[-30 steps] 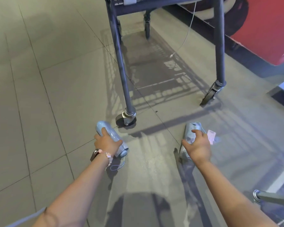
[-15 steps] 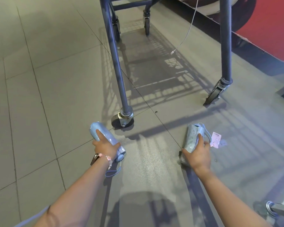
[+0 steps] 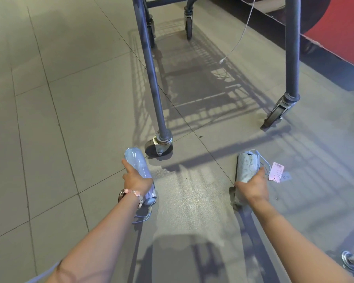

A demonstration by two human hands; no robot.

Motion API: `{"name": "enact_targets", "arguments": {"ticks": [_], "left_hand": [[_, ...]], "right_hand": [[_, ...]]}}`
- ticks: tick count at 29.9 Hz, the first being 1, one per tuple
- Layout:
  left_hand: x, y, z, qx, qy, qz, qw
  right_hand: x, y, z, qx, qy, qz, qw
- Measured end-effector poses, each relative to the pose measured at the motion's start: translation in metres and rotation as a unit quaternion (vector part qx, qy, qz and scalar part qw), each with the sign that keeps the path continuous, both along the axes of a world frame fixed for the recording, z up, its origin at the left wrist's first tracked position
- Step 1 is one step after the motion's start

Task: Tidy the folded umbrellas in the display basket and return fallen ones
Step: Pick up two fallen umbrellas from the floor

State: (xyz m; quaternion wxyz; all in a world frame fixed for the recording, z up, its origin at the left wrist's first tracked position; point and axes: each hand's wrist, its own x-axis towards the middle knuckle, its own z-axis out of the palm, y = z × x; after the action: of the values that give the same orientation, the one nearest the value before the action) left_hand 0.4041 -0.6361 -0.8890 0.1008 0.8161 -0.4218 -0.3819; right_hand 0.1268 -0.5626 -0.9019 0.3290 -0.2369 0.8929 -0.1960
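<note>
Two folded umbrellas are low over the tiled floor in front of the display basket's wheeled stand. My left hand (image 3: 135, 180) is wrapped around a light blue umbrella (image 3: 137, 162) in a shiny plastic sleeve, its cord loop dangling below. My right hand (image 3: 252, 187) grips a pale patterned grey-green umbrella (image 3: 246, 165) with a pink price tag (image 3: 275, 172) hanging on a cord at its right. The basket itself is out of frame above; only its grey legs (image 3: 152, 78) and casters show.
A front caster (image 3: 158, 144) sits just beyond the blue umbrella; another caster (image 3: 275, 113) stands to the right. A white cord (image 3: 236, 43) hangs under the stand. A red panel (image 3: 339, 27) runs along the far right. Another metal frame's wheel (image 3: 347, 260) is at the lower right.
The view has dropped closer to the floor and both hands have settled onto the umbrellas; the price tag now lies spread out beside the right umbrella.
</note>
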Motion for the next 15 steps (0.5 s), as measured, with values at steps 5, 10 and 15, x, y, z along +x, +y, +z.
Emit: {"name": "enact_targets", "arguments": {"ticks": [5,10,15], "left_hand": [[0.007,0.002,0.013,-0.001,0.007,-0.011,1.0],[0.015,0.007,0.041,-0.013,0.031,-0.019,0.999],[0.021,0.016,0.083,-0.023,0.063,-0.026,0.997]], "right_hand": [[0.005,0.002,0.001,-0.008,-0.04,-0.035,0.999],[0.021,0.006,0.033,-0.08,-0.077,-0.041,0.993],[0.036,0.009,0.081,-0.131,-0.114,-0.037,0.984]]}}
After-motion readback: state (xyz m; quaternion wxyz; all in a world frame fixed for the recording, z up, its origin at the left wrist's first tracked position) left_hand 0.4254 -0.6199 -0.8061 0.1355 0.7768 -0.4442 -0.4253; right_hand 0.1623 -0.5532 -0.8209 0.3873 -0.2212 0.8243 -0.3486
